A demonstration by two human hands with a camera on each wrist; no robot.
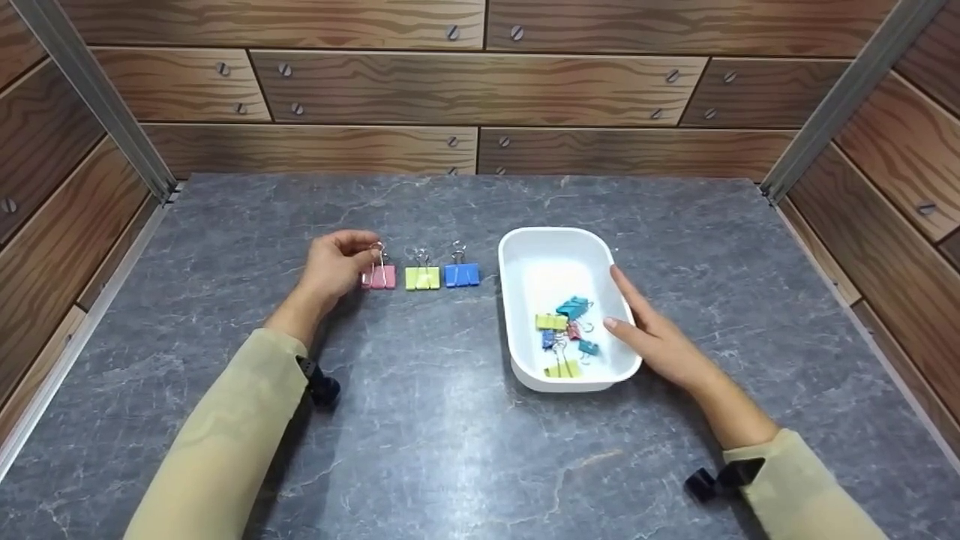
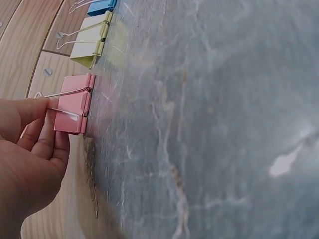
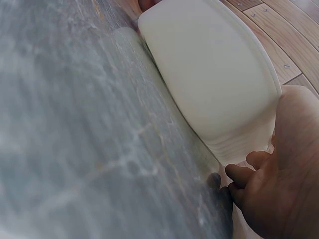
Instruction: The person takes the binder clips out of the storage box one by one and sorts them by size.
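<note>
At the left end of a row, my left hand (image 1: 335, 264) pinches the wire handle of a pink binder clip (image 1: 381, 277) between thumb and fingers. In the left wrist view this pink binder clip (image 2: 74, 104) stands upright on the tabletop. Beside it stand a yellow-green binder clip (image 1: 422, 278) and a blue binder clip (image 1: 461, 275), handles up. My right hand (image 1: 664, 341) holds the right side of a white plastic tub (image 1: 555, 251), thumb over the rim and fingers along the outer wall. Several smaller binder clips, teal, yellow-green, blue and pink, lie loose inside the tub.
The dark grey marbled tabletop (image 1: 420, 450) carries the clips and the tub. Wood-patterned panels (image 1: 480, 86) close off the back and sides, with metal posts (image 1: 97, 97) at the corners. A black wrist camera (image 1: 322, 386) sits at each cuff.
</note>
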